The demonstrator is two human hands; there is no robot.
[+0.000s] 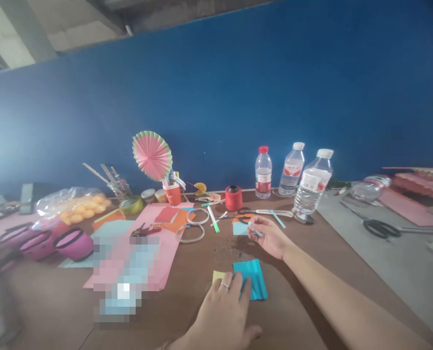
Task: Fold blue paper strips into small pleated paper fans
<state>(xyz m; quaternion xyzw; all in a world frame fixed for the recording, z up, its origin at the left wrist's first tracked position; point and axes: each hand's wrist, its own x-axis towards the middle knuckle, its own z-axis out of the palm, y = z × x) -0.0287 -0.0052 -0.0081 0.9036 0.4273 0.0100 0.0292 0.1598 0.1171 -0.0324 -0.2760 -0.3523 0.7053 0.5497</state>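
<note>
Right grip (269,239) pinches one pale-blue strip (255,230); my left grip (225,308) — unclenched, palm down — lies over one folded blue sheet (255,278) and one yellow piece (217,275) on the brown worktop (180,301). Beyond: two rings (190,241), three standing bottles (263,183), one blue wall (216,97).

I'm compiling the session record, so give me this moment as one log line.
left hand: fingers over creased blue paper, yellow paper | right hand: pinching light-blue strip | nearby: red spool
</note>
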